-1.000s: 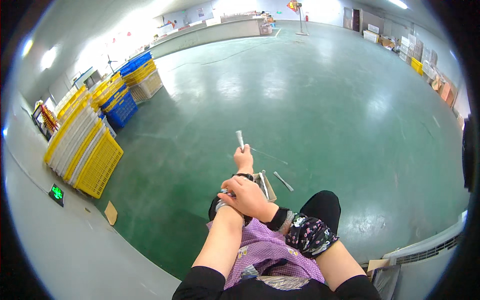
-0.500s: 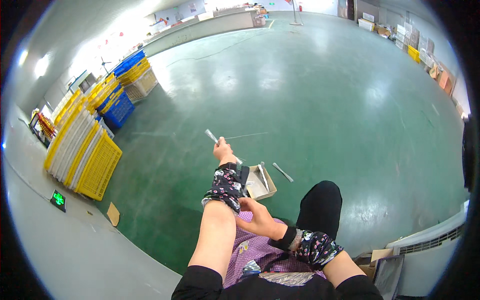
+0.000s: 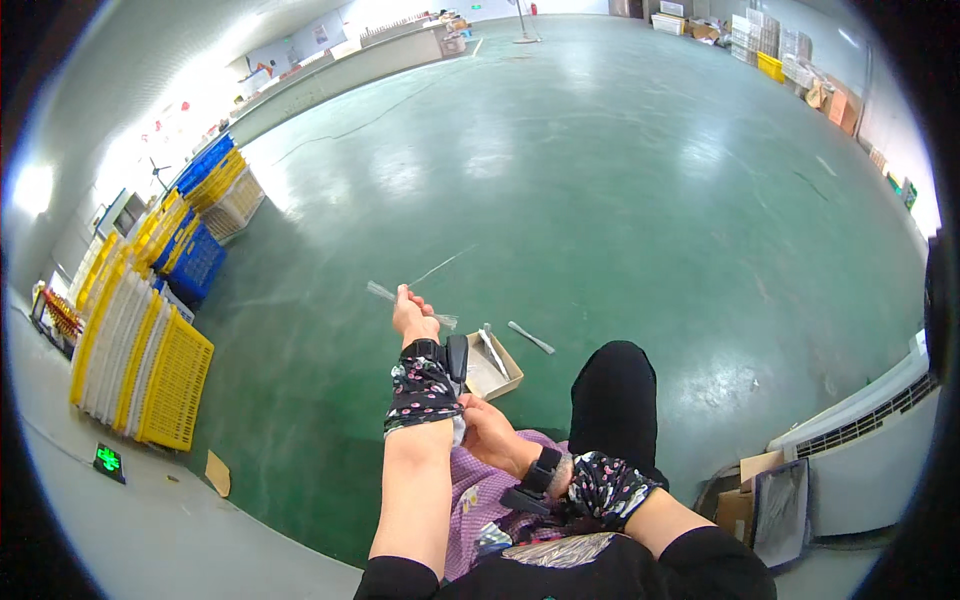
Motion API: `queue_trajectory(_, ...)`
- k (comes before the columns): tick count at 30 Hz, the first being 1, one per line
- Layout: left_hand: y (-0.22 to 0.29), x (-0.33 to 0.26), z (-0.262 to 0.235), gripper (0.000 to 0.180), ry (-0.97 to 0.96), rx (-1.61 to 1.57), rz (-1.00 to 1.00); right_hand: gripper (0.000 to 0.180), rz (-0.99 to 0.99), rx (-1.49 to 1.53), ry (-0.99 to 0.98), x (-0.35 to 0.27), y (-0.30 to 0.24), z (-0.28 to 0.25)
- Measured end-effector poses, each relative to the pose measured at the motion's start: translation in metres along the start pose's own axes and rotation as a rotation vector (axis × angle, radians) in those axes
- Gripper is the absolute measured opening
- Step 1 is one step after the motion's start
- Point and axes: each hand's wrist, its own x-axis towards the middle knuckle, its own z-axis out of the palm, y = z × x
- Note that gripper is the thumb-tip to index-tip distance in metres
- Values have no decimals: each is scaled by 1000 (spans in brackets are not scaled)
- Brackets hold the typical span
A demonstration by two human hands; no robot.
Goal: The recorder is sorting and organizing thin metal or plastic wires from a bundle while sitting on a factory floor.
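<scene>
Head view: left hand [image 3: 412, 313] outstretched gripping clear strip [image 3: 410, 306].

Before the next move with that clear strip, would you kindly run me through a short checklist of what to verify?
1. Left hand grips the clear strip: ok, fist closed around it, arm stretched forward.
2. Strip clear of the floor: ok, its ends stick out either side of the fist in the air.
3. Right hand position: ok, it touches the left forearm at the patterned sleeve.
4. Right hand holds anything: cannot tell, the fingers are hidden behind the forearm.
5. Cardboard box within reach: ok, on the green floor just ahead of the knee, open.
6. Loose pale piece beside the box: ok, lying apart on the floor.
</scene>
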Motion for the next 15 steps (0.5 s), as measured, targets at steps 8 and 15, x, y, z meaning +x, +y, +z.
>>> queue_trajectory(8,-13,-34,25,10,-264,-86,-90,15,-111,-741,-472,-19,-35,4)
queue_trajectory(15,-22,-26,18,13,-211,44,-35,17,-1023,-1877,-345,-40,-37,35)
